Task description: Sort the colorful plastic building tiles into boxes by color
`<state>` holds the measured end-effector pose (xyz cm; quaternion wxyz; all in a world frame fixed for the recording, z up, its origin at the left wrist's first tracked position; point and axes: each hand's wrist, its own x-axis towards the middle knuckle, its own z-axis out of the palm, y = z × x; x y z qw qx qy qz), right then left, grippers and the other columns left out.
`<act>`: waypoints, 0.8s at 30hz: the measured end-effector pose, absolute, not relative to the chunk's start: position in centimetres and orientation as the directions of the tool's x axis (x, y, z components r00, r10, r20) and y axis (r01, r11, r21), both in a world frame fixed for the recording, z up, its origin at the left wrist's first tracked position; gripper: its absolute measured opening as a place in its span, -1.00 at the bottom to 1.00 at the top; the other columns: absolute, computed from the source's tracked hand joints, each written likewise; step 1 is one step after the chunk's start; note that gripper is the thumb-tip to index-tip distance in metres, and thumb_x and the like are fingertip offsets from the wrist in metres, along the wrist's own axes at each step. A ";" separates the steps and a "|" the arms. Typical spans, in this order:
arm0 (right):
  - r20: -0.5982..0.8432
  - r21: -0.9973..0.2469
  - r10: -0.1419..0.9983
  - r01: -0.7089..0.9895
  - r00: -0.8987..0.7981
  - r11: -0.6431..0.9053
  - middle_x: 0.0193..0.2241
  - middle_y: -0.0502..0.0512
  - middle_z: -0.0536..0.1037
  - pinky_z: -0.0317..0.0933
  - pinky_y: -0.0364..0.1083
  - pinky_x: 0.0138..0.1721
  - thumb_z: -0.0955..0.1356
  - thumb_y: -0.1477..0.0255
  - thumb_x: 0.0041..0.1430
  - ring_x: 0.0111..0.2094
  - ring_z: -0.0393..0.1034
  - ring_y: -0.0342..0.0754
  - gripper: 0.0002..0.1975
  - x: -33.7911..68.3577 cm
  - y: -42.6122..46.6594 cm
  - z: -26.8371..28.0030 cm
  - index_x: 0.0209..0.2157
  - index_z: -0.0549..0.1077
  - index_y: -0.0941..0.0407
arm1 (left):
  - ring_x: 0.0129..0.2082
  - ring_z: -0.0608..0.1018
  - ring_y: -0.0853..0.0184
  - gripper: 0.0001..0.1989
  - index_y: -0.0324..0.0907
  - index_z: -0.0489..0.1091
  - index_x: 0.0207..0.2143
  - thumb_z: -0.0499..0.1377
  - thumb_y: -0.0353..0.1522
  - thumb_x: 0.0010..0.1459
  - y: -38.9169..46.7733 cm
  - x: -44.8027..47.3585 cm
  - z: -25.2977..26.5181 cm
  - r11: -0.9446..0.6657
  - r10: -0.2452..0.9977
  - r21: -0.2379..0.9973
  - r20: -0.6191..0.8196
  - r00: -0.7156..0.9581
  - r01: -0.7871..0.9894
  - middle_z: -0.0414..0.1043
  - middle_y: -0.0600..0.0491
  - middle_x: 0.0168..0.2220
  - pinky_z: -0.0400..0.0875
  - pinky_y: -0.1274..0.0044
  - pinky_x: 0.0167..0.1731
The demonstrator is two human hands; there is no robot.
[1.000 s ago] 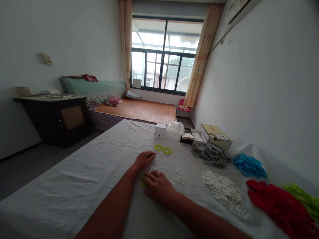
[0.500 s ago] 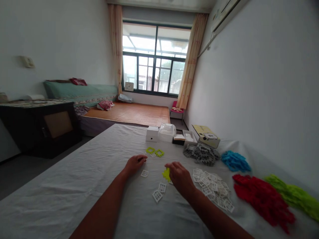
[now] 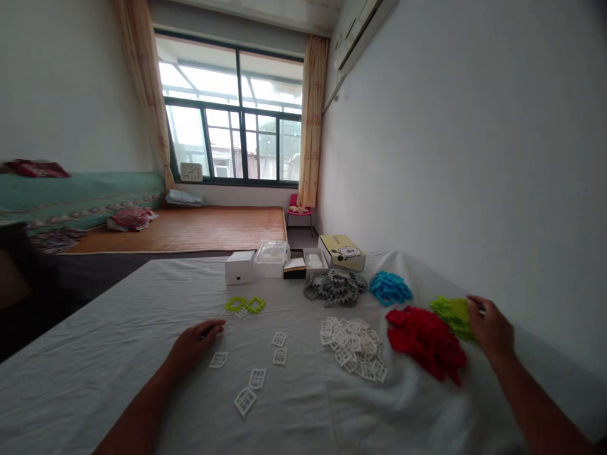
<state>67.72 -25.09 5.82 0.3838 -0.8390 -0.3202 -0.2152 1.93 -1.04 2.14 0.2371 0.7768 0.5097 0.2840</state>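
Note:
My left hand (image 3: 198,344) rests on the white cloth, its fingers loosely curled in with nothing visible in them. Just below it lies a white lattice piece (image 3: 219,360); beyond it are two yellow-green frame pieces (image 3: 256,305) with white lattice pieces by them. Far to the right, my right hand (image 3: 492,328) pinches a yellow-green plastic piece (image 3: 459,308) at the yellow-green pile (image 3: 443,309). Fingers hide part of that piece. A red pile (image 3: 427,344) sits left of this hand. Several loose white lattice pieces (image 3: 257,378) lie between the hands.
A heap of white lattice pieces (image 3: 353,346) lies mid-table, with grey (image 3: 336,289) and blue (image 3: 390,288) piles behind. At the back edge stand a white box (image 3: 239,268), a clear container (image 3: 272,258) and a yellow box (image 3: 342,253). A wall (image 3: 450,158) borders the right.
My right hand has moved from the table's middle to the yellow-green pile at the right. Two white lattice pieces now show where it was. The view has turned right; my left hand stays near its place.

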 end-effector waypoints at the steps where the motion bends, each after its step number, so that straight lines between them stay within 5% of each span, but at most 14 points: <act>1: 0.603 -0.489 0.367 0.691 0.709 -0.532 -0.24 0.34 0.54 0.21 0.06 -0.33 0.14 0.21 0.12 -0.32 0.43 0.17 -0.58 69.5 -25.8 5.1 -0.14 0.44 0.10 | -0.14 0.55 0.15 -0.52 -0.12 0.48 -0.12 0.05 -0.05 0.03 -1.0 1.9 2.1 -0.365 0.928 0.657 0.196 0.317 0.659 0.57 0.04 -0.19 0.40 0.44 -0.13; 8: 0.557 -0.333 0.625 0.837 0.547 -0.435 -0.12 0.24 0.49 0.26 0.06 -0.21 0.19 0.20 0.02 -0.20 0.43 0.15 -0.60 73.7 -27.9 0.6 -0.16 0.42 0.07 | -0.12 0.55 0.15 -0.52 -0.08 0.48 -0.12 0.05 -0.03 0.02 -0.4 1.7 1.7 -0.364 0.929 0.654 0.199 0.314 0.663 0.57 0.06 -0.19 0.42 0.44 -0.12; 16: 0.667 -0.209 0.540 0.824 0.514 -0.526 -0.09 0.29 0.43 0.27 0.07 -0.31 0.11 0.14 0.15 -0.28 0.42 0.13 -0.52 69.5 -26.4 3.7 -0.04 0.36 0.09 | -0.10 0.53 0.14 -0.54 -0.07 0.50 -0.15 0.03 -0.05 0.04 -0.5 2.0 1.5 -0.375 0.926 0.629 0.224 0.303 0.681 0.55 0.07 -0.14 0.40 0.44 -0.10; 20: 0.680 -0.242 0.667 0.952 0.306 -0.189 -0.13 0.21 0.48 0.28 -0.02 -0.23 0.14 0.14 0.19 -0.39 0.41 -0.02 -0.56 59.0 -20.1 7.3 -0.09 0.39 0.11 | -0.11 0.53 0.19 -0.60 -0.06 0.51 -0.17 0.02 -0.11 0.08 -1.3 2.4 1.8 -0.374 0.927 0.607 0.239 0.288 0.701 0.56 0.09 -0.15 0.38 0.47 -0.10; 24: 0.505 -0.266 0.857 0.926 -0.103 0.268 -0.12 0.14 0.51 0.28 -0.06 -0.14 0.17 0.23 0.24 -0.21 0.43 -0.03 -0.66 44.0 -14.5 7.9 -0.09 0.41 0.07 | -0.16 0.55 0.22 -0.64 -0.08 0.51 -0.16 0.03 -0.19 0.11 -1.9 2.4 1.7 -0.388 0.922 0.593 0.261 0.287 0.706 0.56 0.08 -0.16 0.38 0.51 -0.16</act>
